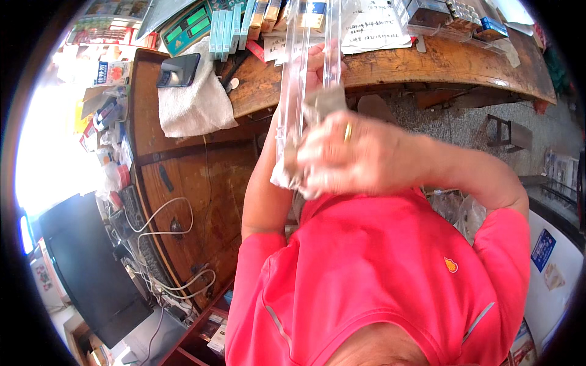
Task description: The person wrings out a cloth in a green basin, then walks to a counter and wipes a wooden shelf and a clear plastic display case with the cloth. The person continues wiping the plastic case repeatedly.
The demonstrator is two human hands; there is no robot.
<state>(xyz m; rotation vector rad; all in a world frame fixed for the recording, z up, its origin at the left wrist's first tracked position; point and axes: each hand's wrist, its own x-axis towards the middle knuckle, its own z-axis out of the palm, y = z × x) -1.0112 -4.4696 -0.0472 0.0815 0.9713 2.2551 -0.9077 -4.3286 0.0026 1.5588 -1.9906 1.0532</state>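
A long clear plastic rack with raised rails (293, 87) extends from the desk edge towards my chest. My left hand (318, 64) is under its far part, partly hidden by the clear plastic, and supports it. My right hand (352, 155), with a ring on one finger, is blurred and grips a crumpled greyish cloth (325, 103) against the near end of the rack. Part of the cloth hangs below my fingers, and the hand covers much of that end.
On the wooden desk (458, 64) lie upright teal boxes (224, 34), handwritten papers (373, 27), a digital scale (192, 25) and a phone (178, 71) on a white towel (197, 110). Clear trays with small packs (428, 11) stand at right. White cables (160, 233) and a monitor (91, 270) are at left.
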